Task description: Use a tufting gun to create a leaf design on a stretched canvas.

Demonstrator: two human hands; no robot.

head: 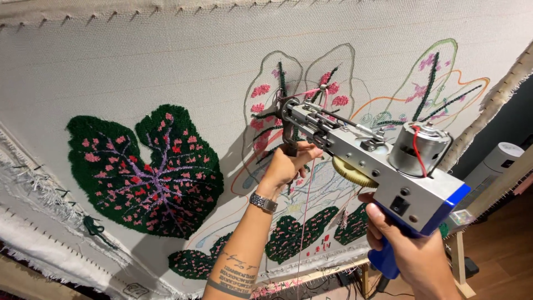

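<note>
A grey metal tufting gun (366,155) with a blue handle and a round silver motor points at a stretched white cloth (166,61). My right hand (408,247) grips the blue rear handle. My left hand (288,164), with a metal watch on its wrist, is closed on the dark front grip under the gun's nose. Pink yarn (304,222) runs down from the gun's tip. The tip sits at an outlined leaf (277,105) partly filled with pink and dark green tufts.
A finished dark green leaf with pink spots and purple veins (147,172) fills the cloth's left. Smaller green tufted patches (294,236) lie along the bottom edge. The wooden frame (461,261) and wood floor show at the lower right, with a white cylinder (497,161) beyond.
</note>
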